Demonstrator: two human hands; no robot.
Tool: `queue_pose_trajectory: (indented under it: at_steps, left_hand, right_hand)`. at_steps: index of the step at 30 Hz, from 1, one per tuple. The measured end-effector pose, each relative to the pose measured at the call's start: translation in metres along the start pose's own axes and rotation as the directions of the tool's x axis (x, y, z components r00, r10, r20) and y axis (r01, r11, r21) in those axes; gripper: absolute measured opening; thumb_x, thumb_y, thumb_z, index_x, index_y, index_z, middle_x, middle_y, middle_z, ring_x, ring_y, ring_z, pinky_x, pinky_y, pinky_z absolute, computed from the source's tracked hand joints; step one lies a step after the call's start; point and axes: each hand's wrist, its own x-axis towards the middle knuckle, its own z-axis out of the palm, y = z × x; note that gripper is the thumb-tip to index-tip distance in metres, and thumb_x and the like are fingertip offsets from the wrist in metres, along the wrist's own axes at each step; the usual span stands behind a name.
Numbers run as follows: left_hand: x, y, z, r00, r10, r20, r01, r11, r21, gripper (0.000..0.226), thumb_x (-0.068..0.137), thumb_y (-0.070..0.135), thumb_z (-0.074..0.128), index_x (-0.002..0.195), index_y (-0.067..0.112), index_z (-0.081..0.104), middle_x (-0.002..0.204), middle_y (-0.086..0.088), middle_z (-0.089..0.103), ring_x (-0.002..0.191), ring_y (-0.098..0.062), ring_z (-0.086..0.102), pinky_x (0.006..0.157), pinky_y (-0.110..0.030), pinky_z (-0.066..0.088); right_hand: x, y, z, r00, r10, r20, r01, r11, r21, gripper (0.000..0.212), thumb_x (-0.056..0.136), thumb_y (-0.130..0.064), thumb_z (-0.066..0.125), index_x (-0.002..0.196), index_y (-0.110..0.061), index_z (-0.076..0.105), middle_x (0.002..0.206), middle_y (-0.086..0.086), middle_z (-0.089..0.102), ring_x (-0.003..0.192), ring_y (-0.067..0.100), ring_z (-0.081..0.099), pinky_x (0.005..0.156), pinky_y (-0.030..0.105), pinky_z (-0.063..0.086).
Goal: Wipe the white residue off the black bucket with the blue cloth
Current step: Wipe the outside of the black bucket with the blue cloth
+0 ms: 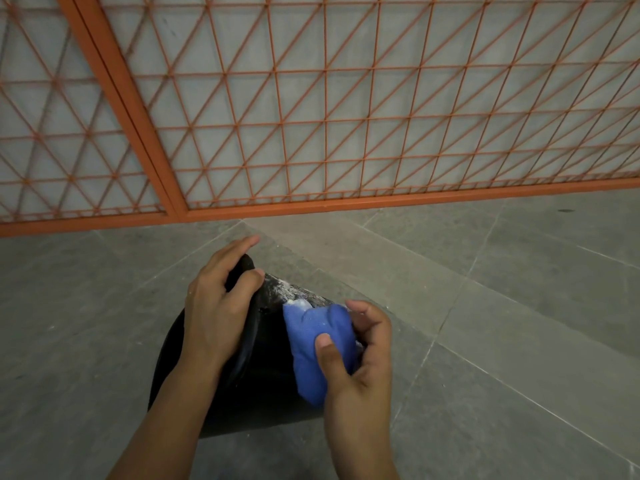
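A black bucket [266, 375] lies tipped on its side on the grey tiled floor, its rim toward the left. White residue [294, 291] streaks the upper part of its outer wall. My left hand [218, 299] grips the rim at the top, thumb curled over the edge. My right hand [356, 344] holds a bunched blue cloth [318, 341] and presses it against the bucket's side just below the residue. Some white powder sits on the cloth's upper edge. The bucket's inside is hidden.
An orange metal lattice fence [311, 133] stands across the back, its bottom rail [381, 200] close behind the bucket, with a grey wall behind it. Grey floor tiles [502, 323] spread to the right and left.
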Motion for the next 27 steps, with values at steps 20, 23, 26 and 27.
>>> queue_pose_trajectory:
  at_steps: [20, 23, 26, 27]
  left_hand:
    - [0.005, -0.007, -0.009, 0.999, -0.035, 0.017, 0.035, 0.998, -0.045, 0.049, 0.064, 0.045, 0.046, 0.111, 0.041, 0.061, 0.123, 0.007, 0.063, 0.118, -0.009, 0.054, 0.103, -0.031, 0.041]
    - [0.002, -0.008, -0.011, 0.999, -0.039, 0.017, 0.040, 0.998, -0.050, 0.049, 0.064, 0.045, 0.046, 0.111, 0.041, 0.061, 0.125, 0.005, 0.062, 0.120, -0.011, 0.053, 0.102, -0.028, 0.038]
    - [0.001, -0.006, -0.008, 0.999, -0.024, 0.038, 0.025, 0.999, -0.047, 0.050, 0.065, 0.045, 0.046, 0.112, 0.041, 0.060, 0.127, 0.007, 0.061, 0.122, -0.008, 0.051, 0.105, -0.028, 0.037]
    - [0.002, -0.006, -0.007, 0.999, -0.014, 0.046, 0.016, 0.999, -0.044, 0.050, 0.066, 0.044, 0.046, 0.113, 0.040, 0.060, 0.128, 0.008, 0.060, 0.123, -0.006, 0.050, 0.105, -0.027, 0.035]
  right_hand:
    - [0.053, -0.016, 0.007, 0.855, -0.365, 0.368, 0.498, 0.775, -0.389, 0.019, 0.084, -0.029, 0.053, 0.098, -0.032, 0.065, 0.098, -0.018, 0.064, 0.097, -0.004, 0.052, 0.091, 0.037, 0.041]
    - [0.045, -0.007, -0.004, 0.755, -0.229, 0.615, 0.534, 0.760, -0.372, 0.035, 0.089, -0.048, 0.043, 0.119, -0.036, 0.054, 0.123, -0.022, 0.053, 0.119, -0.003, 0.040, 0.102, 0.037, 0.032]
    - [0.035, -0.003, -0.011, 0.719, -0.229, 0.656, 0.584, 0.710, -0.393, 0.047, 0.087, -0.056, 0.043, 0.130, -0.035, 0.042, 0.139, -0.022, 0.026, 0.129, -0.002, 0.027, 0.106, 0.030, 0.031]
    - [0.033, -0.001, -0.011, 0.723, -0.245, 0.646, 0.594, 0.697, -0.401, 0.047, 0.088, -0.053, 0.044, 0.131, -0.034, 0.043, 0.141, -0.021, 0.022, 0.130, 0.000, 0.026, 0.106, 0.029, 0.032]
